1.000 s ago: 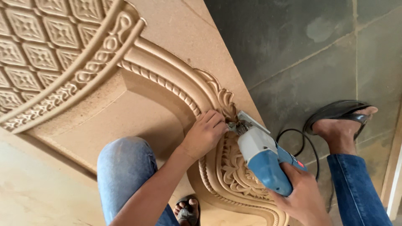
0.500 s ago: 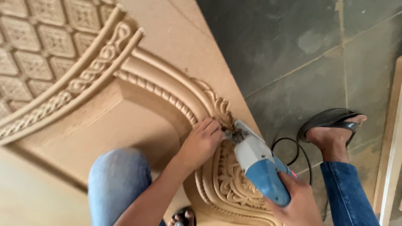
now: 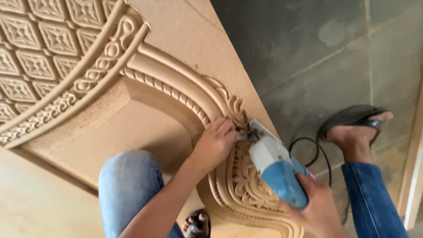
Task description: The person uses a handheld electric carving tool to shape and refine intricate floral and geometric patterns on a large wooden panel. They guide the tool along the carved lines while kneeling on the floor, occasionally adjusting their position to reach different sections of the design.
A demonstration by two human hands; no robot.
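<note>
Since the earlier frames the view has shifted slightly, while both hands stay at the same spot on the carved border and the tool's nose has kept to the leafy scroll near the panel's edge. The left hand (image 3: pixel 214 143) lies knuckles-up on the carved wooden panel (image 3: pixel 145 128), fingers curled and bunched at the tool's tip; whether they pinch anything there cannot be told. Its forearm runs down toward the lower left, crossing above the left knee in blue jeans (image 3: pixel 128 185). The right hand (image 3: pixel 318 210) is wrapped around the rear of the blue and grey power tool (image 3: pixel 275 169), gripping its blue body, with the grey front end pointing up and left into the carving. The tool lies tilted across the oval floral relief (image 3: pixel 246 185), its tip touching the scrollwork just beside the left fingers. A black cord (image 3: pixel 308 145) loops from behind the tool over the grey stone floor (image 3: pixel 317 57). The right foot in a black sandal (image 3: pixel 352 123) rests on that floor, well apart from the panel. No container shows.
</note>
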